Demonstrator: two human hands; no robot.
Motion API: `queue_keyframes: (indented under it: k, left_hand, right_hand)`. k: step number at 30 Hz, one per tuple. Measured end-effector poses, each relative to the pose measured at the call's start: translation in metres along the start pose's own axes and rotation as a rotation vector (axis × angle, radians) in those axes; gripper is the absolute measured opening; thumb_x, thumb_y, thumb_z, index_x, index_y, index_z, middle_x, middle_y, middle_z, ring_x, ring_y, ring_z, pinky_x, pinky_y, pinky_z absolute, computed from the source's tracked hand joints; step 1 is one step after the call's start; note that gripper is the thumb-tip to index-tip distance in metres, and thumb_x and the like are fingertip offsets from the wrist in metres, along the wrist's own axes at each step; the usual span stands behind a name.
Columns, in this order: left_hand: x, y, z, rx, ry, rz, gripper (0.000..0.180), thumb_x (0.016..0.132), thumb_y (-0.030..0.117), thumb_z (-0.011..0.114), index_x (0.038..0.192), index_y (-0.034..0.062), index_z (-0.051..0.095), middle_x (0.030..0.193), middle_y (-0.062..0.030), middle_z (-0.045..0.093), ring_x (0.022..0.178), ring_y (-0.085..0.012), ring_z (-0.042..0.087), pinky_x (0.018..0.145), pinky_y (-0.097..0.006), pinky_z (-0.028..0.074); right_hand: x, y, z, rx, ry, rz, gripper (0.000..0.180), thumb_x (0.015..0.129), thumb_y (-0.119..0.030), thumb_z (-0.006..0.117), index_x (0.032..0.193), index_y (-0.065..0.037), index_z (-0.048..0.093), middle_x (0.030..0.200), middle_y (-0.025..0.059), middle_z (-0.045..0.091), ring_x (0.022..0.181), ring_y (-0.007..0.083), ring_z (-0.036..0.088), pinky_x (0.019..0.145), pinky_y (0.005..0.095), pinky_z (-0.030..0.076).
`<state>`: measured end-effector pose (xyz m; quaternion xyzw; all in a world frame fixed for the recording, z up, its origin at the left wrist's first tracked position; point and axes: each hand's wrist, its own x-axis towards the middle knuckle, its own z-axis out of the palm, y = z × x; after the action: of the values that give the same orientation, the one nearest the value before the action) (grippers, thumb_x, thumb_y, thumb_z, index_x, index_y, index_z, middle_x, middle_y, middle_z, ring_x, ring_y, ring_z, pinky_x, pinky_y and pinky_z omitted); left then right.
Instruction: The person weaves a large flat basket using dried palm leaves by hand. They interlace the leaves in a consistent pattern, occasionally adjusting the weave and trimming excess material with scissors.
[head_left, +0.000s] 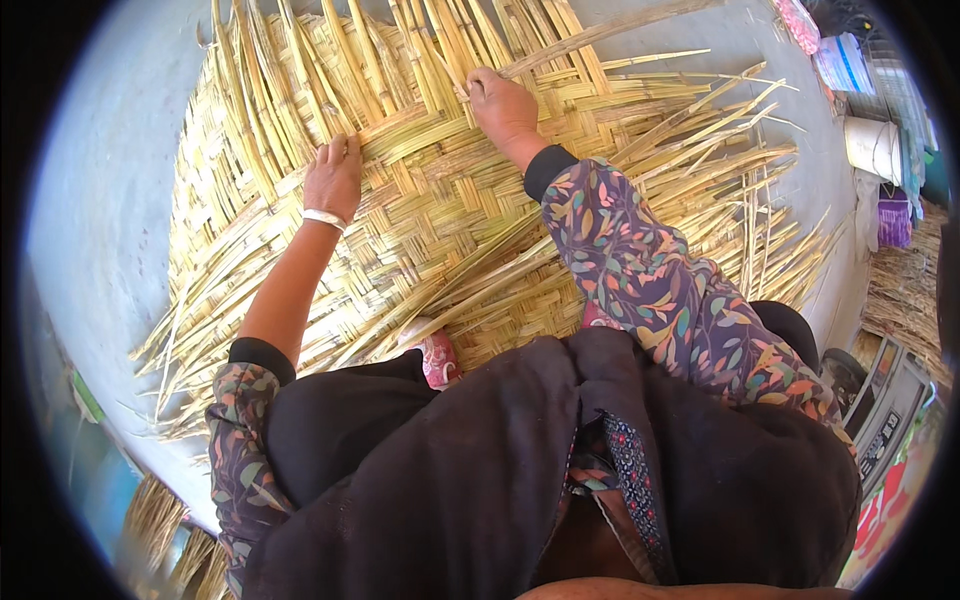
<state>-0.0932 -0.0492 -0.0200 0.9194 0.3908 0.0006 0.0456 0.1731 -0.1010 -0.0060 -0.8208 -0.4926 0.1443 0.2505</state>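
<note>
A large mat [430, 225] of flattened yellow cane strips lies on the floor before me, woven in a zigzag in its middle. Loose strip ends fan out around its edges. My right hand [503, 112] pinches a long brownish cane strip [610, 32] that slants up to the right beyond the mat. My left hand [333, 182], a pale bangle at its wrist, is lower and to the left. Its fingers are closed at a cane strip lying across the weave; the fingertips are partly hidden. Upright strips [270, 100] stand out between and beyond both hands.
Along the right stand a blue-and-white bucket [842, 63], a white bucket [872, 148] and a purple container [894, 222]. Dry stalks [905, 300] and a grey boxy device [888, 412] lie nearer. My pink patterned shoe [438, 358] is at the mat's near edge. Stalk bundles [152, 515] are lower left.
</note>
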Motion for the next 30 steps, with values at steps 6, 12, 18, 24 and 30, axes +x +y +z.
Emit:
queue_keyframes:
  k: [6, 12, 18, 24, 30]
  left_hand:
    - [0.034, 0.004, -0.041, 0.047, -0.381, 0.052, 0.021, 0.093, 0.014, 0.041, 0.102, -0.0003, 0.053, 0.101, -0.0152, 0.052, 0.091, -0.0280, 0.057, 0.078, -0.039, 0.050]
    - [0.123, 0.017, -0.060, -0.593, -0.401, -0.261, 0.042, 0.093, 0.025, 0.048, 0.130, 0.0058, 0.049, 0.104, -0.0170, 0.065, 0.081, -0.0210, 0.065, 0.070, -0.029, 0.054]
    - [0.180, 0.034, -0.011, -1.163, -0.302, -0.677, 0.047, 0.086, 0.016, 0.062, 0.128, -0.0013, 0.047, 0.089, -0.0094, 0.066, 0.060, -0.0121, 0.061, 0.046, -0.023, 0.048]
    - [0.184, 0.018, -0.007, -1.210, -0.372, -0.640, 0.045, 0.082, 0.016, 0.069, 0.121, 0.0005, 0.053, 0.068, -0.0016, 0.057, 0.048, -0.0071, 0.049, 0.032, -0.022, 0.036]
    - [0.173, 0.031, -0.015, -1.546, -0.334, -0.626, 0.047, 0.085, 0.012, 0.065, 0.123, -0.0013, 0.041, 0.111, -0.0109, 0.061, 0.086, -0.0208, 0.067, 0.073, -0.030, 0.057]
  right_hand:
    - [-0.006, 0.011, -0.011, 0.122, 0.010, -0.010, 0.021, 0.086, -0.021, 0.050, 0.102, -0.013, 0.061, 0.080, 0.0176, 0.064, 0.074, 0.0369, 0.061, 0.065, 0.0473, 0.047]
    - [-0.042, 0.025, -0.006, 0.027, -0.117, -0.089, 0.031, 0.082, -0.012, 0.052, 0.112, -0.013, 0.059, 0.092, 0.0175, 0.057, 0.080, 0.0382, 0.059, 0.067, 0.0477, 0.047]
    - [-0.039, 0.019, -0.012, 0.046, -0.215, -0.081, 0.032, 0.080, -0.009, 0.052, 0.111, -0.014, 0.061, 0.100, 0.0155, 0.055, 0.085, 0.0362, 0.059, 0.071, 0.0453, 0.048]
    - [-0.038, 0.030, -0.005, 0.094, -0.209, -0.153, 0.033, 0.082, -0.010, 0.052, 0.113, -0.016, 0.062, 0.100, 0.0142, 0.055, 0.087, 0.0353, 0.058, 0.073, 0.0437, 0.048]
    - [-0.031, 0.033, -0.003, 0.099, -0.241, -0.177, 0.028, 0.085, -0.013, 0.053, 0.111, -0.017, 0.062, 0.098, 0.0127, 0.056, 0.087, 0.0344, 0.057, 0.074, 0.0416, 0.048]
